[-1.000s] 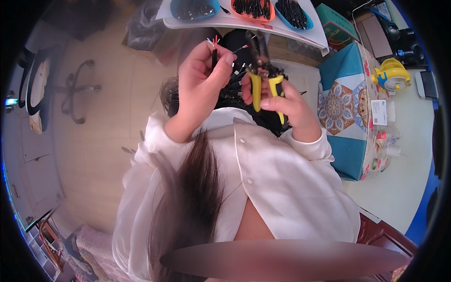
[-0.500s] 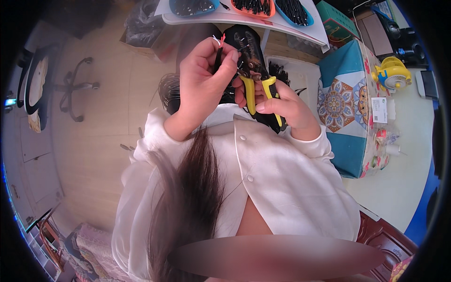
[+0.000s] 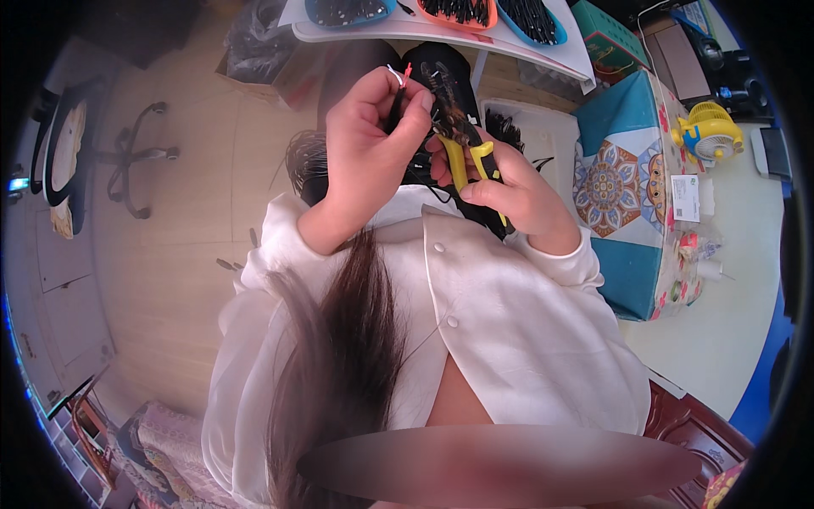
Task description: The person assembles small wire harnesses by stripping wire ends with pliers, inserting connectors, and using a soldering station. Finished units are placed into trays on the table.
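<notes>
My left hand [image 3: 373,127] is closed on a black cable [image 3: 396,109], whose split end shows red and white wires [image 3: 406,74] above the fingers. Wire strippers [image 3: 459,161] with yellow handles and dark metal jaws are in my right hand [image 3: 517,187]. The thumb lies over one handle and the fingers curl round the other. The jaws are just right of my left fingertips. Whether they touch a wire is too small to tell. Both hands are above my lap, over dark trousers.
A white table [image 3: 381,32] ahead bears a blue tray [image 3: 349,12], an orange tray [image 3: 465,25] and another blue tray [image 3: 555,38], with black cable parts inside. A pale bin [image 3: 543,140] with black pieces stands right of my knees. Coiled cables [image 3: 303,157] hang at the left.
The strippers' handles and jaws have come closer together, and the tool has turned slightly. My left hand with the cable has barely moved.
</notes>
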Demonstrator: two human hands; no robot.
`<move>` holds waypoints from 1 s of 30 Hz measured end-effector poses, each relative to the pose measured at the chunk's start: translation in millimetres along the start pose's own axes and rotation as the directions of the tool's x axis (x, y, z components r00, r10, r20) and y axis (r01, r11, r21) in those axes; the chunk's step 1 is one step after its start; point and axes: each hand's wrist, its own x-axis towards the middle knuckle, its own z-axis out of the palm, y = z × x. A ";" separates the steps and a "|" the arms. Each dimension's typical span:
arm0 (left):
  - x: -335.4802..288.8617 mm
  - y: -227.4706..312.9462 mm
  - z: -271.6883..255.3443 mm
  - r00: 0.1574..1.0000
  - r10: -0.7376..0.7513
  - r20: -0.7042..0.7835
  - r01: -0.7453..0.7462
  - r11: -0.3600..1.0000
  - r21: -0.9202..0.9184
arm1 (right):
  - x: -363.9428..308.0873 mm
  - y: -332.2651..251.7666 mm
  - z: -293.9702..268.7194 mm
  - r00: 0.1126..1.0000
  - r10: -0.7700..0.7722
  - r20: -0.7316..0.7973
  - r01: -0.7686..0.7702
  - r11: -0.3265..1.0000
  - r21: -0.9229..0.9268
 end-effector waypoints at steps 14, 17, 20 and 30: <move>-2.0 -2.9 0.2 1.000 -0.005 -0.016 0.005 1.000 0.008 | -0.4 -7.5 5.7 0.989 -0.119 -0.088 0.072 0.906 -0.418; -2.1 -3.4 0.6 1.000 -0.007 -0.016 0.007 1.000 -0.003 | -0.3 -6.7 6.6 0.984 -0.150 -0.095 0.092 0.889 -0.449; -2.5 -3.8 0.7 1.000 -0.006 -0.016 0.005 1.000 -0.007 | -0.3 -5.6 7.8 0.977 -0.173 -0.124 0.096 0.877 -0.471; -1.9 -4.8 -1.1 1.000 -0.018 0.010 0.018 0.998 -0.064 | 0.7 -2.9 7.4 0.971 -0.174 -0.166 0.083 0.890 -0.448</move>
